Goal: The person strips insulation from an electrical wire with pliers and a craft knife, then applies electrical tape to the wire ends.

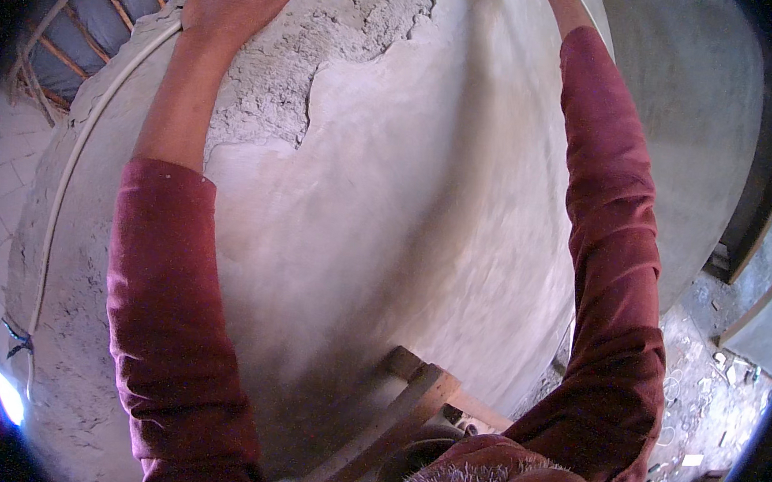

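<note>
At the top left, my left hand (237,0) is raised against the wall, curled closed. Its fingertips are cut off by the picture's upper edge, so whatever it grips cannot be made out. My right hand (567,3) reaches up at the top right; only its wrist shows, and the fingers lie outside the picture. Between my arms spreads a wall with smooth, damp-looking plaster (363,178). Rough, uneven plaster (276,84) borders it along a ragged edge beside my left forearm. Both forearms wear dark red sleeves.
A pale flexible conduit (78,147) runs down the wall on the left, with a dark tie (16,339) near its lower end. Wooden beams (425,389) stand below, between my arms. Wooden bars (109,3) cross the upper left. Debris litters the floor (703,402) at right.
</note>
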### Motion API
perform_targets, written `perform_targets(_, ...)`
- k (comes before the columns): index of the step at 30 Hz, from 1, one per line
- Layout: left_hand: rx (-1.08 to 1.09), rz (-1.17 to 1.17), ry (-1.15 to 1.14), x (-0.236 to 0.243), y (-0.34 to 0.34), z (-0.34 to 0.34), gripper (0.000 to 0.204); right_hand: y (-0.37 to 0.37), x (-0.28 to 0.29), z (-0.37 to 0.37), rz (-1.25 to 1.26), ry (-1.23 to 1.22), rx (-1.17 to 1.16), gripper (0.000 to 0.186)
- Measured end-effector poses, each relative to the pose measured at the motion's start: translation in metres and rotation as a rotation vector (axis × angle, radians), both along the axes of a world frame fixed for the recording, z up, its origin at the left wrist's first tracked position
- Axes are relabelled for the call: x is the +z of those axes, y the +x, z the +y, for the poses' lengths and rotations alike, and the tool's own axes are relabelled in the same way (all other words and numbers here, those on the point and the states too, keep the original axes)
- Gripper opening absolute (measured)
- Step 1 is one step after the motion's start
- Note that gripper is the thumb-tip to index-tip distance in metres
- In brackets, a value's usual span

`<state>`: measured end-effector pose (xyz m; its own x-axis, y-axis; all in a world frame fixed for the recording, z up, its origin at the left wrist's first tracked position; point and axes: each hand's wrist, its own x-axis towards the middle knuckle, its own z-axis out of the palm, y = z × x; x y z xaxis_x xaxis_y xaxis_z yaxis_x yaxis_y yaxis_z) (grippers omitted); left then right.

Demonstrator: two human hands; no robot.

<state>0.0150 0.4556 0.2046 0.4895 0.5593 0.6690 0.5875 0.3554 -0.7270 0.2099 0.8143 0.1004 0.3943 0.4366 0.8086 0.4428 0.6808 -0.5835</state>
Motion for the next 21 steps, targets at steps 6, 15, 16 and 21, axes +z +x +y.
perform_targets(6, 0.053, 0.026, -0.010, -0.003, -0.007, -0.006, 0.020, -0.046, 0.007, -0.020, 0.140, -0.145, 0.194, 0.037)
perform_targets(15, 0.030, -0.004, 0.015, -0.002, 0.000, -0.003, 0.021, -0.050, -0.002, 0.024, 0.191, 0.293, 0.633, 0.034)
perform_targets(16, 0.033, -0.008, 0.011, -0.002, 0.000, -0.003, 0.021, -0.054, -0.003, 0.021, 0.260, 0.316, 0.683, 0.033)
perform_targets(21, -0.013, -0.015, 0.003, -0.001, 0.001, -0.001, 0.022, -0.033, 0.001, 0.038, 0.059, 0.512, 0.379, 0.032)
